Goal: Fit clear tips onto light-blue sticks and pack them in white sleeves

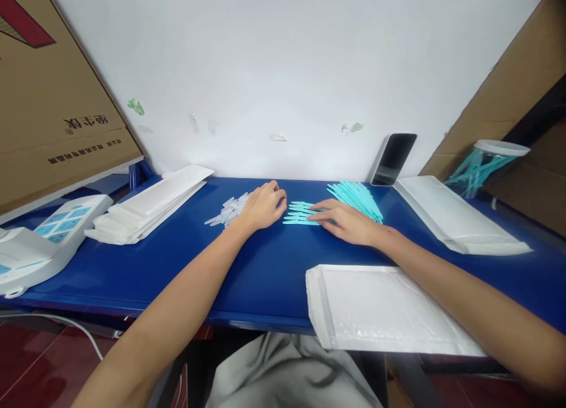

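turquoise sticks [295, 222] under parted right fingers [326, 205]; left fingers [280, 197] curled

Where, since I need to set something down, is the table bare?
The blue table is bare between the left forearm and the front envelope, and between the left envelope stack and the pale pieces. It is crowded around the right hand: a teal pile behind, a teal row at its fingertips, the right forearm crossing over the front envelope.
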`<state>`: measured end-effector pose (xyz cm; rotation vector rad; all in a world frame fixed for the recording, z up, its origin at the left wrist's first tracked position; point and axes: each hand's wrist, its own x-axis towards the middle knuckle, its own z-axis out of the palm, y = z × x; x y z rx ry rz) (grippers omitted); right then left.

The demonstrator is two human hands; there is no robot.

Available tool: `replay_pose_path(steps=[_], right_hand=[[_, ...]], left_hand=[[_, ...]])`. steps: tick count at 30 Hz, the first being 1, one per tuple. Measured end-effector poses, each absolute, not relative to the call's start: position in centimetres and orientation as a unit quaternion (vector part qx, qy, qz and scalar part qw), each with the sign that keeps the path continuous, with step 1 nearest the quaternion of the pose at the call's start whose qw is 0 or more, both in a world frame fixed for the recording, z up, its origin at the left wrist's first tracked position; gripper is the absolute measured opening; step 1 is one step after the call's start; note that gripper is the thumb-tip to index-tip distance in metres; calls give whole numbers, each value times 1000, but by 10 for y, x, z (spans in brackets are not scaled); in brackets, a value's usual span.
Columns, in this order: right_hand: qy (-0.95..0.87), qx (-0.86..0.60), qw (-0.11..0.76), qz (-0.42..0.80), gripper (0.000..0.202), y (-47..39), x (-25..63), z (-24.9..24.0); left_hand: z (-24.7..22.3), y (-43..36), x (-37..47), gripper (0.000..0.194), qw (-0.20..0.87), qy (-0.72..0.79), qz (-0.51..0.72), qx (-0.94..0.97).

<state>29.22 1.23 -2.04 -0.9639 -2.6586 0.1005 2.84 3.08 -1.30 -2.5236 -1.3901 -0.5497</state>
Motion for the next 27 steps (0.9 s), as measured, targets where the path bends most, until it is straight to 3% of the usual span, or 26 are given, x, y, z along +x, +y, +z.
replay_pose_path(steps=[27], right_hand=[[-923, -348, 161, 42, 42, 13, 291, -25]], left_hand=[[-14, 32, 29, 32, 78, -461, -183, -865]])
